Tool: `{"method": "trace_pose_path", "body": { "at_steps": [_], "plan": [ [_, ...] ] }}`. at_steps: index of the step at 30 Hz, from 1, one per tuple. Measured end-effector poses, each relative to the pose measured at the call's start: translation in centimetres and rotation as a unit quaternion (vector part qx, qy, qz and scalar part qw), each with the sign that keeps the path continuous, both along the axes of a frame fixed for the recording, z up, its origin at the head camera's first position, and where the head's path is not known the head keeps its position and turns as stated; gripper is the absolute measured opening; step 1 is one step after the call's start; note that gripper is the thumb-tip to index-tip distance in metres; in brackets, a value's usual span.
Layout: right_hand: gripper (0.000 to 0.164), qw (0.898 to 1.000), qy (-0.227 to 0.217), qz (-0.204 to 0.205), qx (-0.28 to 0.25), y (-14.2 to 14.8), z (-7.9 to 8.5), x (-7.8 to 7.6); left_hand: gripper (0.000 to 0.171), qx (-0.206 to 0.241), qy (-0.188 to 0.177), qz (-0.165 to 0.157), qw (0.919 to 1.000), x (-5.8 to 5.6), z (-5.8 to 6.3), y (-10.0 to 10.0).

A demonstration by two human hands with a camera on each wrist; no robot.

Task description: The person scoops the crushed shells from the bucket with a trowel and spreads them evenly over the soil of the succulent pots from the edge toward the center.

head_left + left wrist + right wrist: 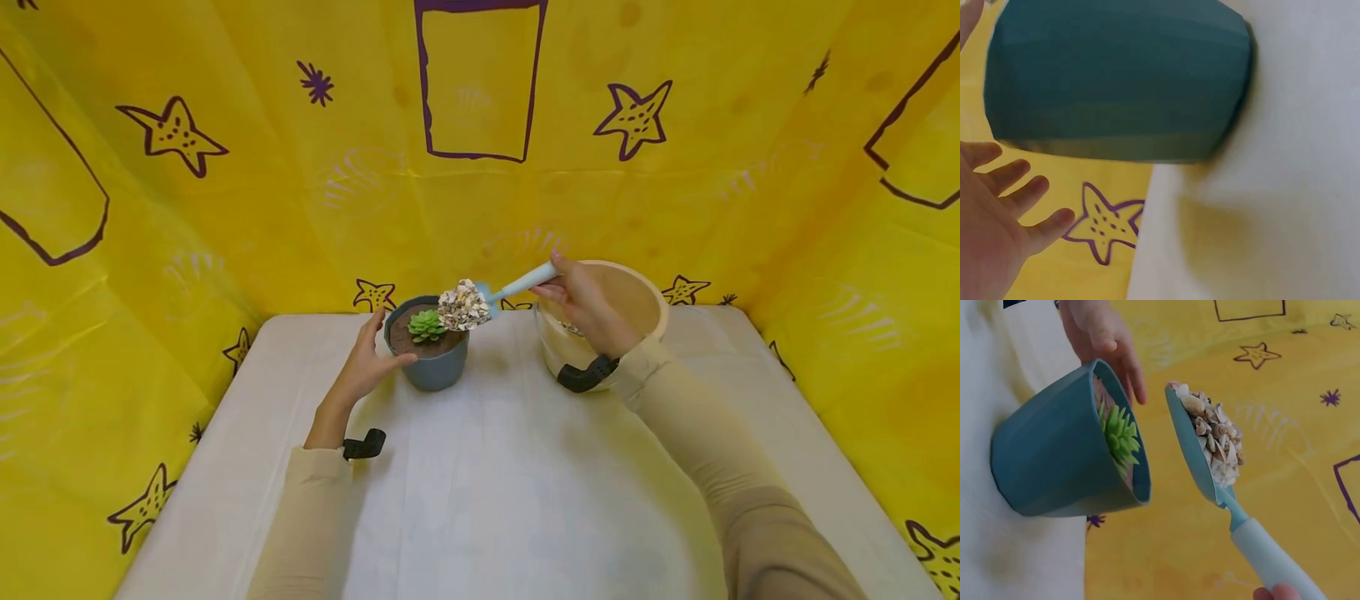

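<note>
My right hand (590, 307) grips the pale handle of a light-blue garden trowel (1188, 445). Small seashells (1213, 434) are heaped on its blade, which hovers over the right side of a blue-grey flowerpot (435, 374). A green succulent (426, 326) sits in the brown soil inside the pot. My left hand (366, 364) is at the pot's left side, thumb toward the front and fingers near the rim. Its fingers are spread and fairly straight in the left wrist view. The pot stands upright on the table.
Right of the pot, a large cream bucket (553, 354) stands under my right forearm, with some shells visible low inside it. A white cloth covers the table (487, 500). Yellow patterned sheeting (480, 200) rises behind and along both sides.
</note>
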State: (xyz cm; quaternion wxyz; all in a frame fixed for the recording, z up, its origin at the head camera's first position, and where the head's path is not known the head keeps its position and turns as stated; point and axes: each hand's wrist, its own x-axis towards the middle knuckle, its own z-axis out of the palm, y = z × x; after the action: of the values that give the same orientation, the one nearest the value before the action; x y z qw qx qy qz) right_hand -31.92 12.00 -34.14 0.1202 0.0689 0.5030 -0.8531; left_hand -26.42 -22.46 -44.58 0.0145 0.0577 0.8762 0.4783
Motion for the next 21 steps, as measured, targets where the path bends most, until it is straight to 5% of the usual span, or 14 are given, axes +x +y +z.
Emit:
{"method": "trace_pose_path", "body": {
  "at_steps": [21],
  "plan": [
    [0.021, 0.998, 0.01, -0.026, 0.049, -3.4, -1.7, -0.7, 0.109, 0.027, -0.016, -0.029, 0.9991, -0.6, -1.4, -0.3]
  ]
}}
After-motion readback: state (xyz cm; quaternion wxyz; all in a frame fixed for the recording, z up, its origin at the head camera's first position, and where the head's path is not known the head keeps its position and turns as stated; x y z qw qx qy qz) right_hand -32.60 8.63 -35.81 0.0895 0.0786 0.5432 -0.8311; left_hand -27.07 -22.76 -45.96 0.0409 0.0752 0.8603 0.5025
